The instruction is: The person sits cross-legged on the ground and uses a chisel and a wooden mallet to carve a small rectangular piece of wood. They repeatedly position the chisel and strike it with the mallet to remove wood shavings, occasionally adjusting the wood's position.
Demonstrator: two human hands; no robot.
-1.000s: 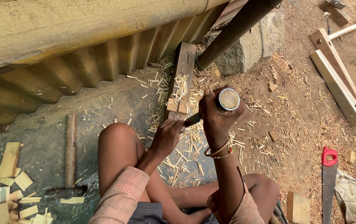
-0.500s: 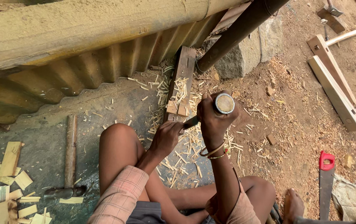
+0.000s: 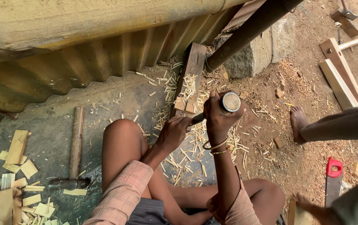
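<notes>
My right hand (image 3: 220, 118) is closed around a round wooden stick (image 3: 231, 102), held upright so its cut end faces the camera. My left hand (image 3: 173, 132) grips the handle of a knife whose dark blade (image 3: 197, 118) presses against the stick just below my right fingers. Bangles hang on my right wrist. Both hands are above my bare knees, over a scatter of pale wood shavings (image 3: 195, 137) on the ground.
A hammer (image 3: 75, 154) lies on the concrete at left near several flat wood offcuts (image 3: 18, 146). A plank (image 3: 191, 79) leans by a corrugated sheet. Another person's bare foot (image 3: 299, 121) stands at right, near a red-handled saw (image 3: 333, 179), wooden battens (image 3: 339, 77) and a stone block (image 3: 258, 52).
Another person's leg and foot have come into view on the right. My hands stay on the stick and knife, shifted slightly, and the view has drifted a little.
</notes>
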